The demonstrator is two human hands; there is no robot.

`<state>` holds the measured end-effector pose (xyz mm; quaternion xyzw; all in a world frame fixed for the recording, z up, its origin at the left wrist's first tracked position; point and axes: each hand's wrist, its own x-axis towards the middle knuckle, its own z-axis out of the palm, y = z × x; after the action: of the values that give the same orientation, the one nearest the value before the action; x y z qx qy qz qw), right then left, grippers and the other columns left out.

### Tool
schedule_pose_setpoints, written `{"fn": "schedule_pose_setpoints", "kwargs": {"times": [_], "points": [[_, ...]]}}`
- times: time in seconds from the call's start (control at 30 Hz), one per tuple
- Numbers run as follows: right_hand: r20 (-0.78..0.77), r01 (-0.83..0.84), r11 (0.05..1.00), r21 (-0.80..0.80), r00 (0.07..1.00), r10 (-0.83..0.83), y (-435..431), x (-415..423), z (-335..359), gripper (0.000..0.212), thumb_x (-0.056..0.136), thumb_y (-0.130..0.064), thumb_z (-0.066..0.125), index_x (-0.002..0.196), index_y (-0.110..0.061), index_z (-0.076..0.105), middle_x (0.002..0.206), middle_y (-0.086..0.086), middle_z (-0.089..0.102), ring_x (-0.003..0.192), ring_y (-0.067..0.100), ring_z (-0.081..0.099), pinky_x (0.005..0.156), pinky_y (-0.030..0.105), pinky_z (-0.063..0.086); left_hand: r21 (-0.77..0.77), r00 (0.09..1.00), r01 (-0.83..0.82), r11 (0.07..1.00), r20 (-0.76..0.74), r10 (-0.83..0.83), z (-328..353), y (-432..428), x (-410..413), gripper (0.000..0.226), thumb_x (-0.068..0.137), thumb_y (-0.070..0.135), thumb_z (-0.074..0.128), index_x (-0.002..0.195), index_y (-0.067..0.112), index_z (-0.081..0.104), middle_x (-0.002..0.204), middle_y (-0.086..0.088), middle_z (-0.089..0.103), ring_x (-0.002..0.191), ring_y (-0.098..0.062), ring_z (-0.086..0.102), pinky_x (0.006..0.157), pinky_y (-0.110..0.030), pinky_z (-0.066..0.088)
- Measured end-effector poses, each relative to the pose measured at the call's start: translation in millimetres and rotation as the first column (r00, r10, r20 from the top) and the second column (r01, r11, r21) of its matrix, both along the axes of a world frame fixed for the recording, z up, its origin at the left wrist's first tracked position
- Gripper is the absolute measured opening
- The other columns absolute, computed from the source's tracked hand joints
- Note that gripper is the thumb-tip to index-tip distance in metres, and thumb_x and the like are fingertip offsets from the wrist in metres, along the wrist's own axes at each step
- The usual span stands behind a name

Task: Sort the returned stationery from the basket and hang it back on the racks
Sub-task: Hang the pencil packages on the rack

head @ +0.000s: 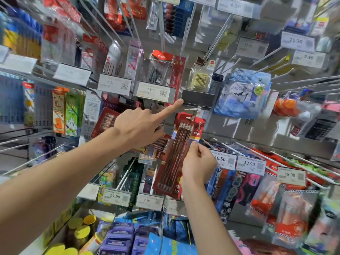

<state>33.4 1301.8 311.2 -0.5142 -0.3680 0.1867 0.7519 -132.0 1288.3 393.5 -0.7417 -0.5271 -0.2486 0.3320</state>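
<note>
Right hand [198, 162]: thumb and fingertips pinch the right edge of the red pencil pack [173, 161], about halfway down it. I count it as gripping. From my feed the palm side is hidden, I only get the back of the hand.

The pack is tilted, top to the right, and holds a row of dark pencils with erasers up. Its top edge sits at a white hook tip [193, 108] (whether the hang hole is actually on the hook, I can't tell, it's too small). The lower right corner is cut off by the right wrist.

Left hand [138, 127]: the index finger [171, 108] is straight and pointing up-right, its tip at the edge of a dark blank label holder [197, 98], touching or just short. The other fingers are curled under. A second pencil pack [159, 144] lies just beneath them, but I can't tell if the hand holds it, as the hand covers the contact.

Further out, price tags read 3.90 [153, 91], 16.50 [223, 159] and 13.90 [251, 163]; the smaller print is illegible. A blue pack [241, 92] hangs at the upper right. The racks at the frame edges are smeared by blur, and most packets there are unreadable.
</note>
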Motion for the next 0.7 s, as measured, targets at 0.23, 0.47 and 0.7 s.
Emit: {"fn": "schedule_pose_setpoints", "kwargs": {"times": [0.23, 0.47, 0.7], "points": [[-0.140, -0.425, 0.893, -0.145, 0.903, 0.407, -5.5, -3.5, -17.0, 0.029, 0.104, -0.044, 0.051, 0.101, -0.017, 0.061, 0.090, 0.000, 0.064, 0.081, 0.016, 0.060, 0.074, 0.036, 0.048, -0.013, 1.000, -0.008, 1.000, 0.021, 0.008, -0.3, -1.4, 1.4, 0.088, 0.104, 0.045, 0.040, 0.149, 0.051, -0.035, 0.053, -0.001, 0.049, 0.041, -0.018, 0.046, 0.039, -0.023, 0.032], [-0.012, -0.515, 0.837, -0.187, 0.853, 0.522, 6.4, 22.6, -58.7, 0.114, 0.059, -0.080, 0.078, 0.147, -0.015, 0.046, 0.147, 0.000, 0.055, 0.136, 0.018, 0.050, 0.116, 0.046, 0.039, 0.040, 0.999, -0.017, 0.999, -0.040, 0.019, 3.7, 4.9, -7.7, 0.086, 0.104, 0.050, 0.038, 0.149, 0.051, -0.035, 0.053, -0.001, 0.050, 0.042, -0.018, 0.048, 0.039, -0.023, 0.033], [-0.155, -0.540, 0.803, -0.251, 0.841, 0.518, 26.1, 38.3, -44.8, 0.062, 0.094, -0.043, 0.070, 0.145, -0.016, 0.049, 0.141, -0.004, 0.049, 0.135, 0.018, 0.043, 0.109, 0.039, 0.035, -0.071, 0.999, -0.028, 0.997, -0.025, 0.026, -10.4, 19.8, -20.6, 0.054, 0.103, 0.046, 0.039, 0.153, 0.035, 0.022, 0.056, 0.001, 0.050, 0.044, -0.017, 0.048, 0.040, -0.025, 0.034]]}}
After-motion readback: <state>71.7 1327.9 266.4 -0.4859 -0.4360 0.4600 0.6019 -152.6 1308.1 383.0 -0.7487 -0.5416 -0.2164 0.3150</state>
